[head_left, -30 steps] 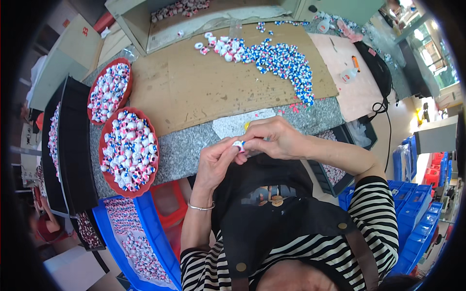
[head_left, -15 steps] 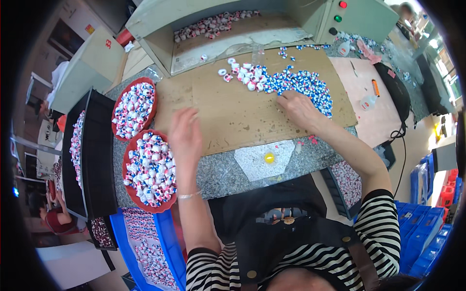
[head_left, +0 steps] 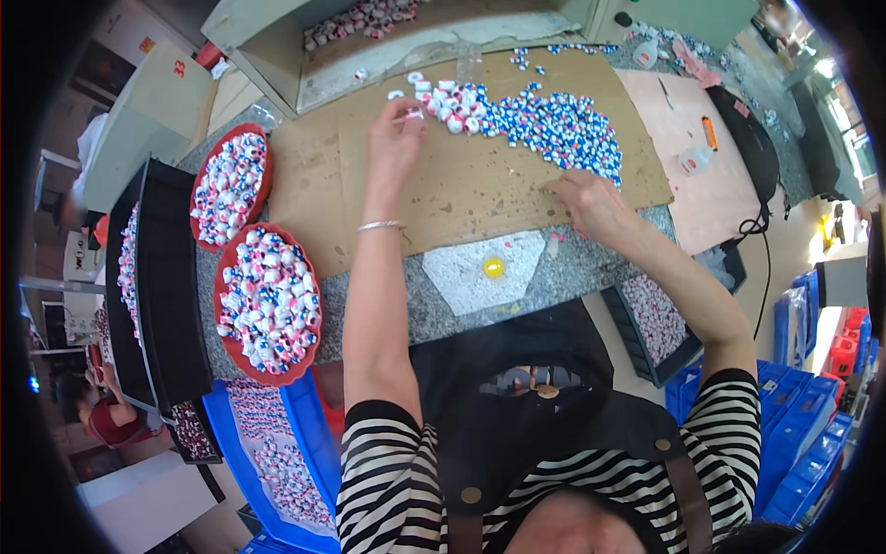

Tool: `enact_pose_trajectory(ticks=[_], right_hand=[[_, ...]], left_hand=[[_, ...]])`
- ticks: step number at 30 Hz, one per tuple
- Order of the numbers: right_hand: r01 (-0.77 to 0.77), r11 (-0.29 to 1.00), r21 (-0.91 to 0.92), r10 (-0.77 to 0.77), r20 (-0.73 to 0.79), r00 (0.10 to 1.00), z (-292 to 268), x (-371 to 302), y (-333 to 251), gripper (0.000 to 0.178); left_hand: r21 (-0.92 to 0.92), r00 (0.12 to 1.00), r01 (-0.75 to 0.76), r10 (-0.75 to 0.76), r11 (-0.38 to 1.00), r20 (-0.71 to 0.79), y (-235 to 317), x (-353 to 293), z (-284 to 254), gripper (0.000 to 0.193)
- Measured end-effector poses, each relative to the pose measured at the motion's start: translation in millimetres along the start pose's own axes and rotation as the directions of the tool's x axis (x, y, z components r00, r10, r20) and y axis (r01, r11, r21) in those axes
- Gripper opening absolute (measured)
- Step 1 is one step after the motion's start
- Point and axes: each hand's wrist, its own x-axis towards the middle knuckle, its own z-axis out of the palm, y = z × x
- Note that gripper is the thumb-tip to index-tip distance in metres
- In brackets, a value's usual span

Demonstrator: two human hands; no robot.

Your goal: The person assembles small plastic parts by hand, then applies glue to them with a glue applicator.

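My left hand (head_left: 395, 148) is over the cardboard sheet (head_left: 323, 198), its fingers pinched on a small white-and-pink piece (head_left: 414, 114). Just beyond it lies a loose group of larger white-and-pink pieces (head_left: 454, 109). They run into a spread pile of small blue-and-white pieces (head_left: 563, 125). My right hand (head_left: 595, 208) is at the near side of that pile, above the cardboard's front edge. Its thumb and fingertips are pressed together; whatever they hold is too small to make out.
Two red bowls, a far one (head_left: 261, 198) and a near one (head_left: 314, 323), stand heaped with mixed pieces at the left. Beside them is a black crate (head_left: 175, 305). A yellow round object (head_left: 494, 267) sits on a pale sheet (head_left: 443, 277). Beyond is an open grey-green machine (head_left: 268, 46).
My left hand has gone from near the bowls to the white-and-pink pieces and now pinches one. My right hand has drawn back from the blue-and-white pile toward me. The view has shifted slightly.
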Motion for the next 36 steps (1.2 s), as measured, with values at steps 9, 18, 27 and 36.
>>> enact_pose_trajectory(ticks=[9,18,27,36], right_hand=[[0.047,0.991,0.125,-0.044,-0.022,0.999,0.3,-3.4,-18.7,0.012],[0.378,0.925,0.041,-0.378,0.211,0.902,-0.7,10.6,-90.3,0.025],[0.334,0.937,0.103,-0.347,0.174,0.921,2.4,7.8,-92.4,0.022],[-0.462,0.324,0.826,0.288,0.379,0.880,4.7,-15.6,-105.8,0.018]], left_hand=[[-0.800,0.898,0.415,-0.333,0.432,0.287,51.7,-200.3,-46.0,0.025],[-0.879,0.918,0.357,-0.289,0.315,0.270,68.1,-248.1,-78.4,0.028],[-0.823,0.956,0.285,-0.207,0.492,0.208,61.4,-247.3,-59.3,0.031],[-0.262,0.973,-0.221,0.194,0.939,-0.126,65.3,-238.3,-1.7,0.032]])
